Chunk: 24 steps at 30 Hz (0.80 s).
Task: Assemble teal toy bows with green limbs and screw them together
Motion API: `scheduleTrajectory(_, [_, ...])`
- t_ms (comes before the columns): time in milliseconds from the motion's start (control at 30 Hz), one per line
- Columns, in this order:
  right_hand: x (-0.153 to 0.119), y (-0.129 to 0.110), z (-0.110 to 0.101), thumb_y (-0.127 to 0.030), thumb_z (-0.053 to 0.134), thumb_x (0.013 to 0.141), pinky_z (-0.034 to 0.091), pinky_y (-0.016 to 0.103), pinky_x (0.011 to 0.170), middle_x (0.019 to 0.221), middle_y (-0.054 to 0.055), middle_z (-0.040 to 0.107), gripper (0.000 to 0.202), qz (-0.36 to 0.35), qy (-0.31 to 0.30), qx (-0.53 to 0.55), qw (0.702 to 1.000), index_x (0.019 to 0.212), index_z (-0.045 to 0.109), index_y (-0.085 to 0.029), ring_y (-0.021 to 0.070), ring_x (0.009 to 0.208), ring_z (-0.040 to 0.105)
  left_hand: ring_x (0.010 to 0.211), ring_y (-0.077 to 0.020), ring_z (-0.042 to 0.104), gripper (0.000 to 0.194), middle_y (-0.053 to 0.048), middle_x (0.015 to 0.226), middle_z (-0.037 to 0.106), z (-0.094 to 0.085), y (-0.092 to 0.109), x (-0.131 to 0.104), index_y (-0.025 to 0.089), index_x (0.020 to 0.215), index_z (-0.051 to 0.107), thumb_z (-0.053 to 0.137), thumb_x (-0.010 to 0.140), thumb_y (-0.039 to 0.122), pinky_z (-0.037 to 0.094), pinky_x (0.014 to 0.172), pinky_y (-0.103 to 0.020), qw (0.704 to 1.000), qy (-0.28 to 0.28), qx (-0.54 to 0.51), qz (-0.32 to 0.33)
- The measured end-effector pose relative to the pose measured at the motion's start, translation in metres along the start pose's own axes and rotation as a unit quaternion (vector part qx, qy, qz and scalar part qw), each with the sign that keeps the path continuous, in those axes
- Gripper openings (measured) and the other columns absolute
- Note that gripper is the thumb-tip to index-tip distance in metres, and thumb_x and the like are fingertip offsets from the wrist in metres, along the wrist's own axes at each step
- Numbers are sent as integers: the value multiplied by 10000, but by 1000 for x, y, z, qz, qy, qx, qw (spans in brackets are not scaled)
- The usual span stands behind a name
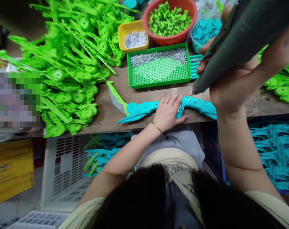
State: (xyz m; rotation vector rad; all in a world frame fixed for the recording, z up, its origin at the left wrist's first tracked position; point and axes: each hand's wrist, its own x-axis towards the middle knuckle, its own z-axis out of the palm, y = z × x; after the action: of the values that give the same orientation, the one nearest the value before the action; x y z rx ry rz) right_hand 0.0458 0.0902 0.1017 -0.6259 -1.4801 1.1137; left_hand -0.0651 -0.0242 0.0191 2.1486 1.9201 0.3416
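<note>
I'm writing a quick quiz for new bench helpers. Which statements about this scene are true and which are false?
1. The left hand rests on a blue piece. True.
2. The right hand holds a spoon. False: it holds a dark tool with a thin tip.
3. The red bowl holds small green parts. True.
4. The silvery metal bits lie in the yellow tub. False: they are in the green tray.
</note>
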Motion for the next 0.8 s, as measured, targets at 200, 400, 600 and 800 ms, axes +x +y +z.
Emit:
scheduleTrajectory(200, [-28,22,2,-730,678,725,519,293,501,722,-21,638,494,-41,91,-9,995,872,649,-260,104,509,572,1346,-352,456,685,-162,1533,449,-8,-3,4,204,1470,460,650,860,453,336,1081,-494,1000,-17,9,-7])
scheduleTrajectory(400, [-32,41,3,-509,757,776,579,332,631,730,-19,663,297,-82,94,12,992,816,650,-234,125,599,630,1346,-350,453,669,-159,1538,444,-8,-2,3,194,1463,470,634,865,443,323,1079,-490,1000,-16,6,-6])
scheduleTrajectory(600, [-34,43,2,-515,718,806,604,365,726,740,-24,662,315,-68,69,-31,995,822,626,-214,144,704,677,1345,-356,451,677,-157,1522,463,-8,-2,4,202,1463,474,642,857,451,310,1076,-485,1000,-17,-2,-12])
scheduleTrajectory(800, [-34,44,1,-559,745,763,600,406,760,778,-1,683,334,-38,86,-43,995,830,611,-261,189,747,679,1313,-371,459,647,-169,1513,458,-3,-5,3,230,1450,491,638,860,452,303,1059,-512,1000,-13,-14,-3])
